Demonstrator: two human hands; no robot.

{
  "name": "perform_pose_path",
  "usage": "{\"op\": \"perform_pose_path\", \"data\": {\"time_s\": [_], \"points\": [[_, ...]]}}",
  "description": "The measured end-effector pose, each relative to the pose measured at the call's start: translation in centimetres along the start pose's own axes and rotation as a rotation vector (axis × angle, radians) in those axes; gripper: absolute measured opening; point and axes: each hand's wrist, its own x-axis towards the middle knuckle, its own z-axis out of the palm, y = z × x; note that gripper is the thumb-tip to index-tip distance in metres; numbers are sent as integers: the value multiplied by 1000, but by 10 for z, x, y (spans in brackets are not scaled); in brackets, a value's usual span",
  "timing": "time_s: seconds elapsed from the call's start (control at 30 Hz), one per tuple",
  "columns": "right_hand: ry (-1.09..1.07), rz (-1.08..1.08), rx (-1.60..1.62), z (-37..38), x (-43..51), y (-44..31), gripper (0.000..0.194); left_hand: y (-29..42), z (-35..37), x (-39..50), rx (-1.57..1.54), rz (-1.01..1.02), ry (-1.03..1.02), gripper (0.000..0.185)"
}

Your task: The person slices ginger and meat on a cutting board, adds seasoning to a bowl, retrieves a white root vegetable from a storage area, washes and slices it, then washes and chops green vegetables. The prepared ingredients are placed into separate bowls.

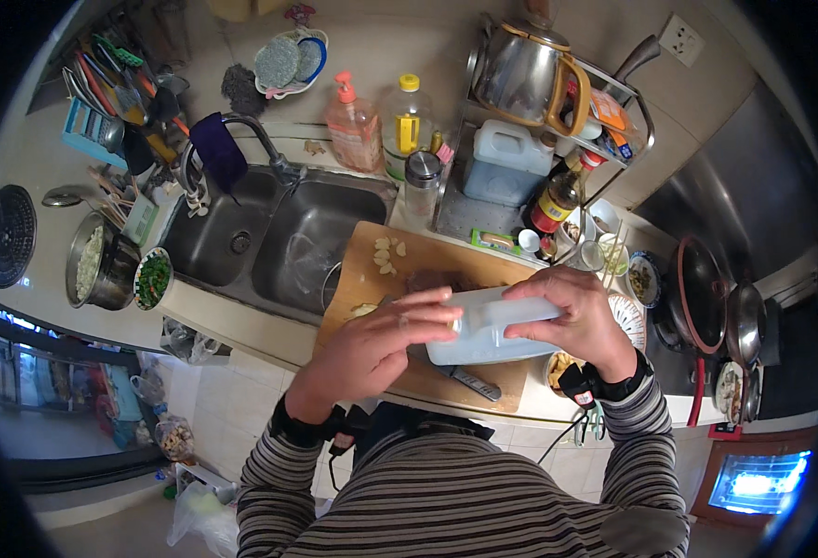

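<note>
My right hand (576,314) grips a translucent white plastic jug (478,349), holding it tilted over a wooden cutting board (353,279). The fingers of my left hand (374,342) reach the jug's left end, by a small yellowish spot; whether they grip it cannot be made out. Under the jug lies a kitchen knife (475,383), its dark handle toward me and most of the blade hidden. Dark meat (426,280), partly covered by the jug and my hands, is on the board. Peeled garlic cloves (384,254) rest near the board's far left corner.
Left of the board is a double sink (311,244) with a faucet (283,167). A wire rack (649,125) holds a kettle (520,73) and bottles. At right stand small bowls (642,279) and a wok (698,293); a pot (95,265) is far left.
</note>
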Motion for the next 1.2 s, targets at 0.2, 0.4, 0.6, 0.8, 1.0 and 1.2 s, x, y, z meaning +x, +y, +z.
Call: {"op": "perform_pose_path", "data": {"time_s": [0.2, 0.4, 0.6, 0.8, 1.0, 1.2], "points": [[-7, -32, -39, 7, 13, 5, 35, 2, 11, 1, 358, -306, 328, 48], [113, -189, -100, 14, 27, 27, 34, -6, -16, 13, 443, -172, 106, 39], [232, -265, -214, -1, 42, 69, 34, -29, -20, -3, 368, -225, 228, 49], [315, -294, -396, -4, 59, 122, 31, -42, -17, -86, 359, -569, 288, 57], [355, -237, -472, 17, 70, 185, 33, -32, -3, -165, 197, -816, 544, 62], [435, -187, -413, 42, 68, 239, 33, -24, 5, -190, 237, -889, 584, 60]]}}
